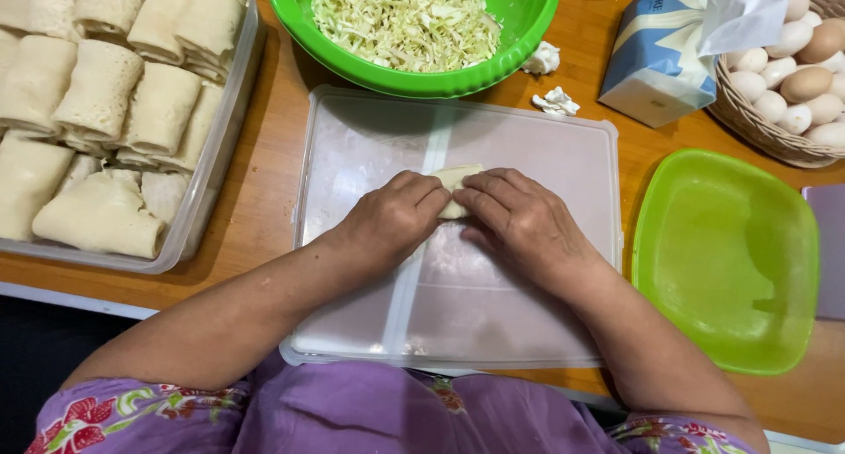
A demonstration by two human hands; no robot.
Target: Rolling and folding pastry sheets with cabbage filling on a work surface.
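From the head camera, the landmark is the clear plastic lid lying flat on the wooden table in front of the person. At the middle of that lid, the left hand and the right hand are drawn together, fingertips meeting, both closed over a small pale roll of which only the far end shows between the fingers. To the left of the lid stands a clear container packed with finished pale rolls in rows. Beyond the lid's far edge sits a green bowl full of shredded cabbage, with two small white scraps on the table just beside it. To the right of the lid lies a green square plate; beyond that plate stand a blue tissue box and a wicker basket of eggs.
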